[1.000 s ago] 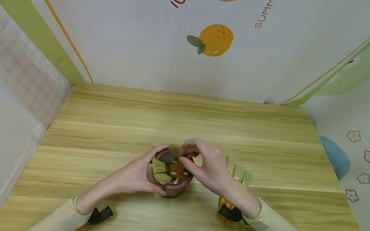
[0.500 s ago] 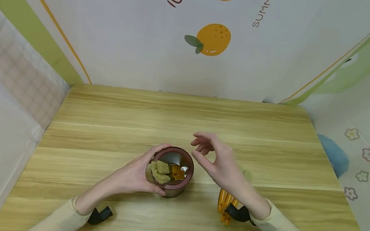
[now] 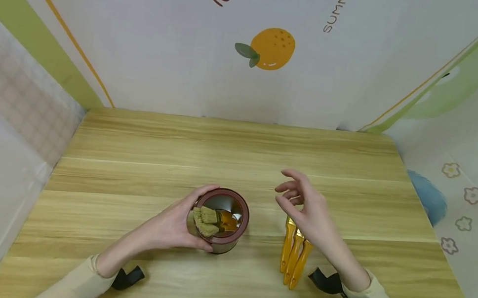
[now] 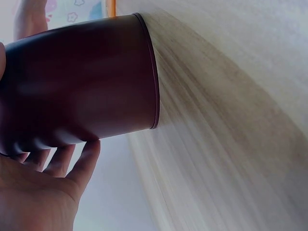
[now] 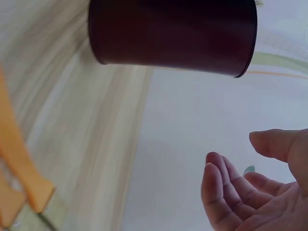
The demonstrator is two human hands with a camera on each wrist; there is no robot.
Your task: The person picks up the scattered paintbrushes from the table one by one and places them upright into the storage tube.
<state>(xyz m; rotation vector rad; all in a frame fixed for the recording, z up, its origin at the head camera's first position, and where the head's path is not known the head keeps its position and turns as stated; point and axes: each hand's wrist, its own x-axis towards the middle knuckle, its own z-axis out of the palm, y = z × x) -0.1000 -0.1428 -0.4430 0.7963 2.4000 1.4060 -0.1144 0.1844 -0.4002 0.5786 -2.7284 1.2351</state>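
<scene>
A dark red can (image 3: 227, 248) stands on the table, its mouth facing up. My left hand (image 3: 171, 223) grips its left side, thumb on the near side and fingers round the far side. Paintbrushes (image 3: 210, 216) with pale bristles and orange handles lean to the left in the can; their bristles overlap, so I cannot tell how many. Right of the can, my right hand (image 3: 310, 207) hovers with loosely bent fingers, holding nothing. Below it, three more paintbrushes (image 3: 295, 258) lie side by side on the table, bristles partly hidden behind the hand.
The wooden table (image 3: 154, 143) ends at a white cloth wall (image 3: 177, 72) printed with oranges. Other printed cloths hang at both sides. A black strap (image 3: 327, 281) hangs by the right wrist, and another strap (image 3: 128, 278) by the left.
My right hand has let go of a paintbrush at the can's far rim and moved right, over the brushes on the table. My left hand stays on the can.
</scene>
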